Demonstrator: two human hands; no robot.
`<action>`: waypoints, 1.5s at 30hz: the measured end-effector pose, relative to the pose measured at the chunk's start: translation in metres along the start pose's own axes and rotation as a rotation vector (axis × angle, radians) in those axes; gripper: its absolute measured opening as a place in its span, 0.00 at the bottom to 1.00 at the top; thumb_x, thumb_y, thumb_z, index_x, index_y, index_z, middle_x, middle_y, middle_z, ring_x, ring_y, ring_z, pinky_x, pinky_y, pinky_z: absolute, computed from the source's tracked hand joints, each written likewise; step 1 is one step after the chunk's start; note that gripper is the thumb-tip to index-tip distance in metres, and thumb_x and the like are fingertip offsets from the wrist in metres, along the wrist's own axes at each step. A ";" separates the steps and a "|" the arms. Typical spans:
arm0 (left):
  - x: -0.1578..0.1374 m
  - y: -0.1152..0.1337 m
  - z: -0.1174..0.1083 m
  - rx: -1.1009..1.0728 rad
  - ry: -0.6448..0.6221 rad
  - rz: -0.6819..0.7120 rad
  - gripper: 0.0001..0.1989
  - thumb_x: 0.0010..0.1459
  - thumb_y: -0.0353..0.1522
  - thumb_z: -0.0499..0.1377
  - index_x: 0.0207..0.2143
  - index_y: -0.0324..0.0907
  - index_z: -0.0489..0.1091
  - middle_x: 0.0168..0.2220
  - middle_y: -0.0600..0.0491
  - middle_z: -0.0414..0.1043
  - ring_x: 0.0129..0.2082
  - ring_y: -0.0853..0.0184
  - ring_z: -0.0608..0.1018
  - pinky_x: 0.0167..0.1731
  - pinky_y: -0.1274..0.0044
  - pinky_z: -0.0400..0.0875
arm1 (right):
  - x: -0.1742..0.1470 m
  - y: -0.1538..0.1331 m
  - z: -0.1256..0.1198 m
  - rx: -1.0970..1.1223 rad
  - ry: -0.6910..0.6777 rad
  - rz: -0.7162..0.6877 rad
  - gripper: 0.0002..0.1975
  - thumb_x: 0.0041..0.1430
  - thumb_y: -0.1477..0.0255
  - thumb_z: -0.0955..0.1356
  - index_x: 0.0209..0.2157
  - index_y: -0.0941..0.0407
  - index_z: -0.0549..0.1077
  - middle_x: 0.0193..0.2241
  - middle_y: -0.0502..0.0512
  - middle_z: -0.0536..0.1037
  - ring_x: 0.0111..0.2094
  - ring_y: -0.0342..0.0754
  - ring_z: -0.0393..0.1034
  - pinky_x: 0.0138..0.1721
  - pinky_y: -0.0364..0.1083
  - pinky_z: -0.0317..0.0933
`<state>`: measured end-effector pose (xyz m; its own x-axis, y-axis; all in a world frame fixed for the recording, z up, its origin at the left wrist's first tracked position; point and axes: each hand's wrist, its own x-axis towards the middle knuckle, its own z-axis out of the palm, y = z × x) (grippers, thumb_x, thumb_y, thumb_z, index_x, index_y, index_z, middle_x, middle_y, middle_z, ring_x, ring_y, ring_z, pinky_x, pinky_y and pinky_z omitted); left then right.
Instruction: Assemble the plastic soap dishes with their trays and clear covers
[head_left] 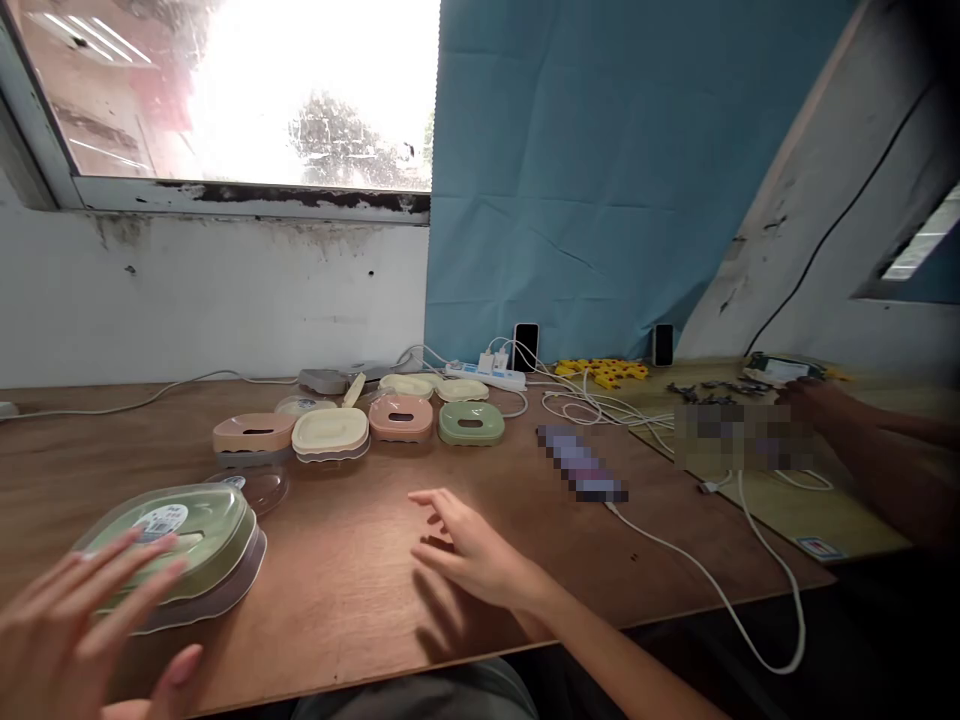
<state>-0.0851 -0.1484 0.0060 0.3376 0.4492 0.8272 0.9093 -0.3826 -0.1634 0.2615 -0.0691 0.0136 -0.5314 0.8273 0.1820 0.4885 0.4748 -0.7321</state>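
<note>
My left hand (97, 620), fingers spread, is at the near left over a green plastic box with a clear lid (217, 520). Its fingertips overlap the lid near a round white label (163, 522); whether they press on it I cannot tell. A greyish tray edge (244, 580) shows under the green box. Above the middle of the table, my right hand (472, 550) is held with fingers apart and nothing in it, casting a shadow below. Beyond it sit a pink piece (401, 430), a green piece (471, 437) and a cream piece (330, 428), each like a box lid.
Another pink piece (253, 445) and a clear lid (266, 488) lie behind the green box. A phone on a white cable (690, 560) is to the right. A power strip (487, 377) stands by the wall. At far right, another person's arm (862, 440) reaches over yellow and dark small parts.
</note>
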 end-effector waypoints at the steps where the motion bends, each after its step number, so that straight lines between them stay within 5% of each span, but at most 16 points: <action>1: 0.004 0.017 0.005 -0.042 0.025 0.034 0.20 0.53 0.37 0.57 0.49 0.42 0.66 0.50 0.43 0.68 0.54 0.46 0.68 0.52 0.52 0.59 | 0.009 -0.001 -0.004 -0.117 0.009 -0.030 0.22 0.58 0.70 0.67 0.54 0.57 0.62 0.50 0.62 0.68 0.45 0.51 0.67 0.46 0.51 0.64; 6: 0.015 0.079 0.036 -0.247 -0.049 0.273 0.17 0.54 0.27 0.55 0.48 0.39 0.69 0.49 0.43 0.71 0.52 0.55 0.71 0.54 0.59 0.57 | 0.072 -0.009 0.015 -0.461 -0.088 -0.210 0.20 0.56 0.71 0.69 0.50 0.61 0.66 0.46 0.64 0.71 0.47 0.58 0.65 0.47 0.56 0.63; 13: 0.008 0.068 0.046 -0.283 -0.003 0.242 0.17 0.54 0.25 0.55 0.47 0.36 0.70 0.48 0.40 0.71 0.52 0.52 0.70 0.51 0.59 0.59 | 0.155 -0.030 0.099 -0.539 -0.049 -0.404 0.26 0.58 0.65 0.67 0.56 0.58 0.61 0.56 0.62 0.62 0.58 0.62 0.50 0.53 0.59 0.57; 17: 0.014 0.082 0.044 -0.390 0.076 0.117 0.13 0.56 0.22 0.54 0.42 0.38 0.73 0.42 0.44 0.75 0.48 0.57 0.73 0.50 0.63 0.61 | 0.176 -0.036 0.121 -0.534 -0.070 -0.440 0.31 0.59 0.57 0.65 0.60 0.54 0.55 0.60 0.61 0.58 0.63 0.61 0.43 0.59 0.59 0.49; 24: 0.020 0.086 0.040 -0.426 0.073 0.124 0.12 0.57 0.20 0.53 0.37 0.37 0.74 0.39 0.45 0.78 0.46 0.60 0.74 0.49 0.67 0.63 | 0.190 -0.039 0.128 -0.524 -0.251 -0.346 0.30 0.63 0.53 0.60 0.63 0.47 0.51 0.63 0.61 0.51 0.65 0.62 0.37 0.61 0.60 0.40; 45: 0.017 0.083 0.036 -0.413 0.090 0.179 0.11 0.56 0.20 0.54 0.34 0.38 0.74 0.32 0.50 0.79 0.37 0.65 0.78 0.43 0.72 0.67 | 0.196 -0.028 0.128 -0.482 -0.178 -0.405 0.33 0.59 0.53 0.64 0.61 0.51 0.55 0.56 0.65 0.61 0.55 0.60 0.59 0.52 0.57 0.59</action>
<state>0.0053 -0.1435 -0.0124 0.4416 0.2816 0.8519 0.6593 -0.7458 -0.0952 0.0549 0.0409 -0.0146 -0.8248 0.5122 0.2394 0.4592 0.8540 -0.2447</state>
